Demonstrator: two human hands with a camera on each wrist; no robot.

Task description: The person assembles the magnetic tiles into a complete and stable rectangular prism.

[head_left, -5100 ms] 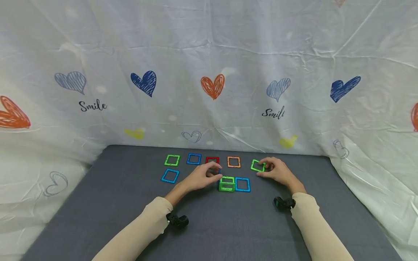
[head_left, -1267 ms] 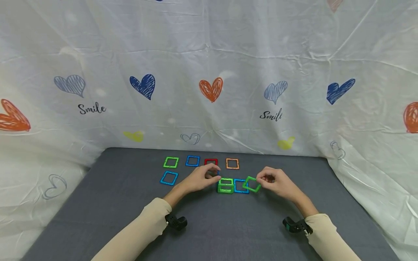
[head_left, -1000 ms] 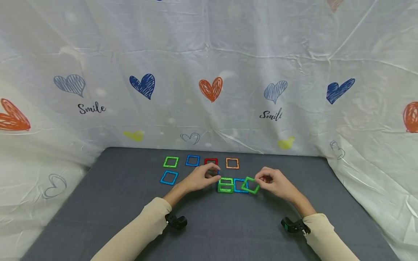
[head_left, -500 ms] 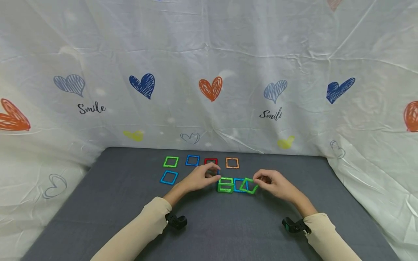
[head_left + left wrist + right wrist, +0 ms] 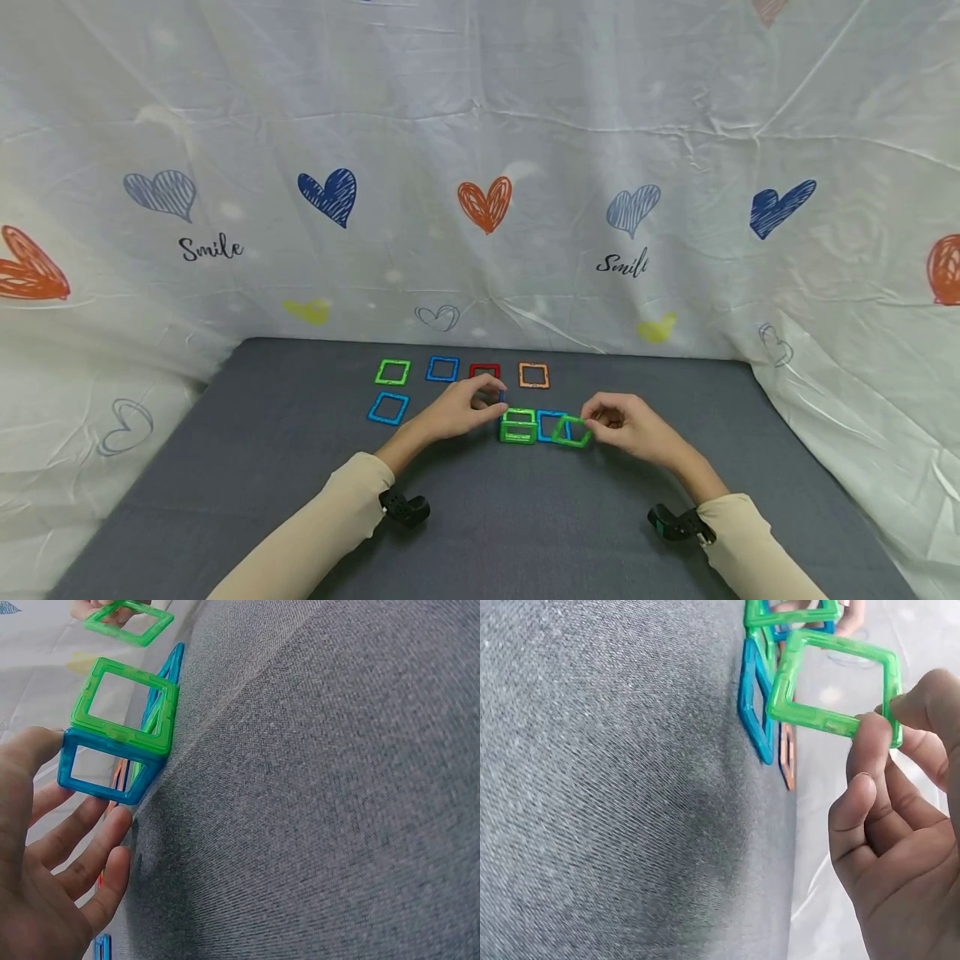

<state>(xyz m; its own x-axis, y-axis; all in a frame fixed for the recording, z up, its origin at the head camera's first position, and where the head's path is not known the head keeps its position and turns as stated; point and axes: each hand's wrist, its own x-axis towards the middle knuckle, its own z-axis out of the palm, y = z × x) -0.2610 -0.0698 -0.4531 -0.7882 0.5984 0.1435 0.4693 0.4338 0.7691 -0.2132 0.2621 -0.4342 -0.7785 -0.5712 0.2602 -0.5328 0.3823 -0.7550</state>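
My left hand (image 5: 459, 410) rests at the left side of a small box-like build of magnetic tiles, its thumb and fingers at the edges of the upright blue square tile (image 5: 97, 790). A green square tile (image 5: 124, 736) stands upright as the front of this build. Flat on the table against its right side lies a blue square tile (image 5: 747, 694). My right hand (image 5: 632, 427) pinches another green square tile (image 5: 814, 718) by one corner between thumb and fingers. That tile is tilted and overlaps the flat blue one in the head view.
Behind my left hand lie loose square tiles: a green one (image 5: 393, 362), a blue one (image 5: 443, 359), a red one (image 5: 484, 366) partly hidden by the hand, and an orange one (image 5: 534, 364). Another blue tile (image 5: 395, 395) lies nearer. A white curtain (image 5: 405, 267) hangs behind the grey table (image 5: 480, 533).
My right hand took the green tile from the back right, brought it forward and left over the flat blue tile, then lowered and tipped it slightly. My left hand stays in place.
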